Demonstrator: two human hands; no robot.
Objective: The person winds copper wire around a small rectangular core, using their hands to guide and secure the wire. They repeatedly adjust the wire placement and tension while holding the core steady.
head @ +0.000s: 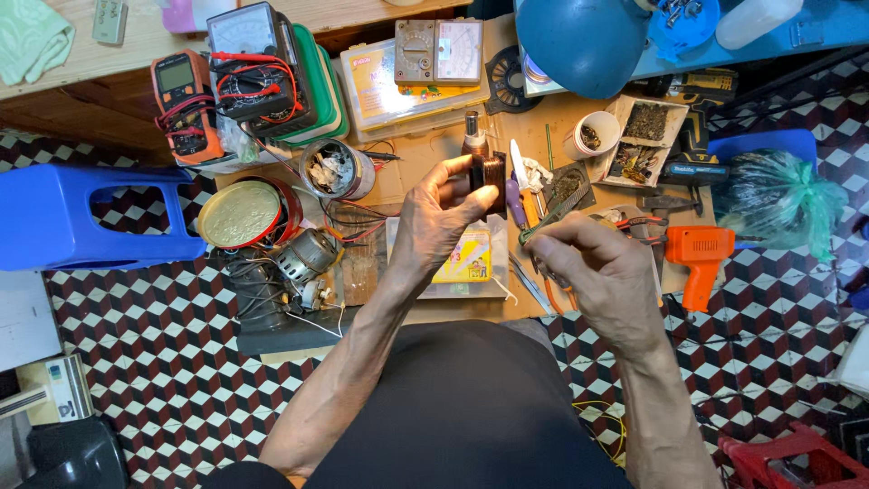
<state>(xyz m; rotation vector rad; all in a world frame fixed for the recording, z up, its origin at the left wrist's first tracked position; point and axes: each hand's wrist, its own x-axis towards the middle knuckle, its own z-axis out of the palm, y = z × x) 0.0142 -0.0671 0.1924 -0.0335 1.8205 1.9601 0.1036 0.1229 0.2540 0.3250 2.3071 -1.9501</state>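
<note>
My left hand (439, 217) is raised over the low work board and grips a small dark coil of reddish-brown wire (489, 174) between thumb and fingers. My right hand (602, 272) is just to the right of it, fingers pinched around a thin metal tool, which looks like tweezers (546, 220), angled up toward the coil. The two hands are a short gap apart. Under them lies a clear plastic box with a yellow card (468, 263).
A blue stool (63, 217) stands left, a round tin (243, 214) and a small motor (308, 255) beside it. Multimeters (249, 63) and plastic cases sit at the back. An orange heat tool (699, 258), a green bag (778, 195) and a blue lamp (579, 41) are right.
</note>
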